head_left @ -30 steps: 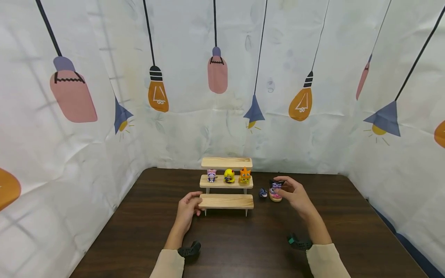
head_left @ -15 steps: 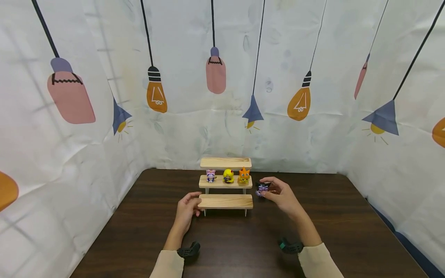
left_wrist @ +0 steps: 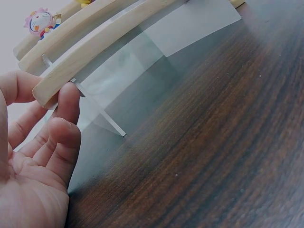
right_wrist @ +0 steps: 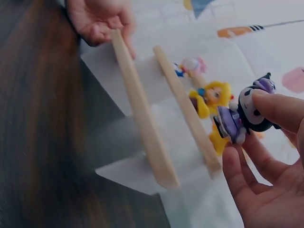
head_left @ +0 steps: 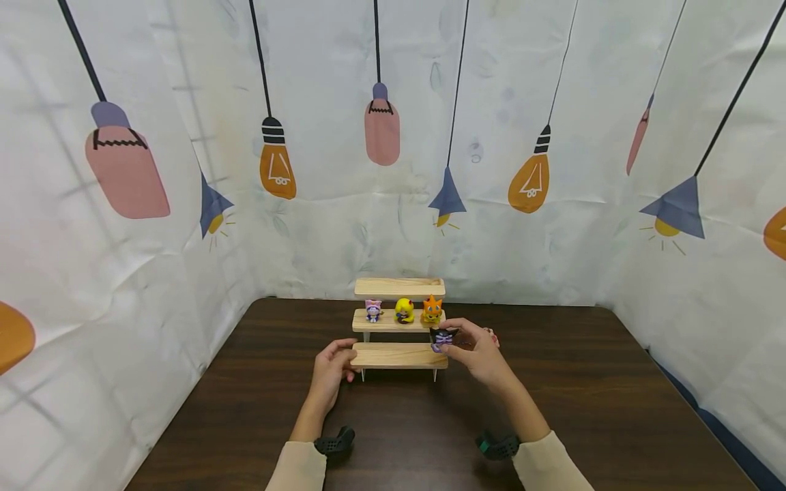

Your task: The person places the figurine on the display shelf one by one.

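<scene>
A three-tier wooden display stand (head_left: 399, 354) stands on the table; its middle tier carries a pink-and-purple figurine (head_left: 373, 310), a yellow-haired figurine (head_left: 404, 311) and an orange spiky figurine (head_left: 432, 310). My left hand (head_left: 329, 368) pinches the left end of the bottom tier, as the left wrist view shows at the wooden board (left_wrist: 85, 52). Between thumb and fingers, my right hand (head_left: 482, 354) holds a black-and-purple figurine (right_wrist: 240, 111) with a black hood. It is held up off the stand, near the right end of the bottom tier.
Part of a pink figurine (head_left: 493, 337) shows behind my right hand, and the hand hides what else lies there. Dark wood tabletop (head_left: 393, 436) spreads around the stand. A white printed curtain (head_left: 331, 232) hangs behind and along both sides.
My right hand has lifted the black-and-purple figurine from the right of the stand and carried it left to the bottom tier. My left hand stays at the tier's left end.
</scene>
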The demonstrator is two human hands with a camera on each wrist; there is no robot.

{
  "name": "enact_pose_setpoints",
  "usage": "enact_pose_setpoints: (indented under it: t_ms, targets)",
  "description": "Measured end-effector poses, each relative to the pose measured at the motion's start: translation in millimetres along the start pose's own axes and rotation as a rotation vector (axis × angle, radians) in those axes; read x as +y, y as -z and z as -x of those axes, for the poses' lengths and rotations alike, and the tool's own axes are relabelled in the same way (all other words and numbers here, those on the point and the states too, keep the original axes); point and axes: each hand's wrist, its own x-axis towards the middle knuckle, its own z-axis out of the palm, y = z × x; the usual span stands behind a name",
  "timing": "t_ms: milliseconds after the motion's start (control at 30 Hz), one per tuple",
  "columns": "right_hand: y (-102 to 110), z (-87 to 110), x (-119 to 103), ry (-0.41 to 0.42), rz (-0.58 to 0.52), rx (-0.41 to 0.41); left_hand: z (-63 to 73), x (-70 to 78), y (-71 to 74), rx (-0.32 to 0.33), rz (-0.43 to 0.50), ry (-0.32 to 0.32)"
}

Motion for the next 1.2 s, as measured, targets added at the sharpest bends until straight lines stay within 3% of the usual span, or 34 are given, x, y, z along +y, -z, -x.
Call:
enact_pose_setpoints:
  t_ms: [633, 833, 1200]
  targets:
    - [-55.4, -9.6, 5.1, 0.0, -0.044, -0.022, 0.1, 0.2, -1.5, -0.005, -0.003, -0.013]
    - [-73.0, -16.8, 4.3, -0.013, -0.081, -0.015, 1.5, 2.7, -0.9, -0.003, -0.004, -0.007]
    - [-100.2, -34.1, 3.9, -0.008, -0.053, -0.023, 1.0, 2.2, -1.1, -0.01, 0.004, -0.004]
